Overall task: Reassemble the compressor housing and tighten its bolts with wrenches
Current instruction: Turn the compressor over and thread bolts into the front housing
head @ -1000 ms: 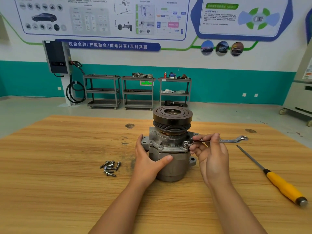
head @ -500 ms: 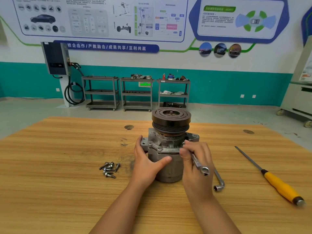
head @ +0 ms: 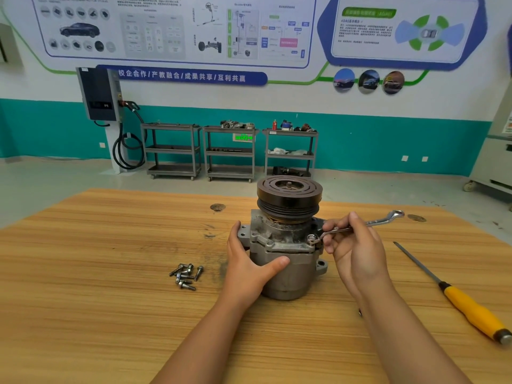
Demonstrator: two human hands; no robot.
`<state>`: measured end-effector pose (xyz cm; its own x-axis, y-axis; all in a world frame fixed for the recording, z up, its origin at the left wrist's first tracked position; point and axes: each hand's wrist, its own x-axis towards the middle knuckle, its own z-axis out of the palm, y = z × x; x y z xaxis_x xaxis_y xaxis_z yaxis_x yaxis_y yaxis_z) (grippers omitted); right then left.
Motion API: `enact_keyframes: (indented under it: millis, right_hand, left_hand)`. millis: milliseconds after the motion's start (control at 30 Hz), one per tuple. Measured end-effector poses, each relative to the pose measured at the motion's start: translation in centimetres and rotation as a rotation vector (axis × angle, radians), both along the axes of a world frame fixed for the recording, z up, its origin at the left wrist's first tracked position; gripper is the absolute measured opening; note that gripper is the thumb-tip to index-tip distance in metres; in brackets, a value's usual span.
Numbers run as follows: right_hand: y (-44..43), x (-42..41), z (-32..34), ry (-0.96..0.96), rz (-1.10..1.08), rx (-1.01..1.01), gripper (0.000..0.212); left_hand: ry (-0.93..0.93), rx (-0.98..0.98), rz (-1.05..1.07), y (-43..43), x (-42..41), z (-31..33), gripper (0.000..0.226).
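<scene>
Half a second ago the wrench (head: pixel 381 222) handle pointed toward the near edge of the table (head: pixel 110 286). It now points back toward the far right corner, with its ring end seated on the bolt (head: pixel 312 239) at the right side of the housing flange. We read this as one stroke completed and the wrench reset for another, so the bolt is probably not yet fully tight.

The right hand (head: pixel 357 253) pinches the wrench shank, fingers curled around it. The left hand (head: pixel 249 270) clasps the compressor (head: pixel 293 281), thumb across the front, holding it steady. The compressor stands upright at the middle of the table, as before.

A cluster of loose bolts (head: pixel 186 275) lies left of the compressor, apart from it; we judge that further bolts remain to be fitted. A yellow-handled tool (head: pixel 471 311) lies near the right edge, untouched.

The pulley (head: pixel 289 195) overhangs the flange just above the bolt, and it may limit the wrench swing.
</scene>
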<state>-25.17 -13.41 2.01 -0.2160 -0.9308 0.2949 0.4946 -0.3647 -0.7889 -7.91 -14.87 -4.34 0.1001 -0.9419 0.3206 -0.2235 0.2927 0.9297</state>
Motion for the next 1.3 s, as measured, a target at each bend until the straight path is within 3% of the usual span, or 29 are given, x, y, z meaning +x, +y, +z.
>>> enact_keyframes:
  millis: [133,267,600,800,867,1000,1167,1300]
  right_hand:
    - [0.2,0.3,-0.8,-0.107,0.008,0.022,0.036]
    - [1.4,1.0,-1.9,-0.040,-0.107,-0.076,0.033]
    - [4.7,3.7,-4.1,0.876,-0.481,-0.350,0.015]
    - [3.7,4.0,-2.5,1.101,-0.721,-0.480,0.023]
    - [3.8,3.8,-1.5,1.004,-0.668,-0.496,0.019]
    - [4.1,2.6,1.2,0.492,-0.475,-0.285,0.014]
    - [1.8,0.7,4.1,0.407,-0.274,-0.051,0.023]
    - [0.3,0.5,5.0,-0.062,0.000,-0.027,0.022]
  left_hand:
    - [0.005,0.010,-0.005,0.2,-0.1,0.1,0.121]
    - [0.007,0.025,-0.006,0.4,-0.1,0.3,0.126]
    - [-0.002,0.017,0.005,0.2,-0.1,0.1,0.118]
    - [-0.013,0.024,-0.007,0.0,-0.2,0.1,0.123]
    - [-0.014,0.018,-0.005,0.0,-0.1,0.0,0.122]
    - [0.012,0.015,-0.011,0.0,0.0,0.0,0.117]
    - [0.018,0.017,-0.019,0.1,0.1,0.1,0.117]
    - [0.027,0.037,-0.028,0.3,0.0,0.3,0.123]
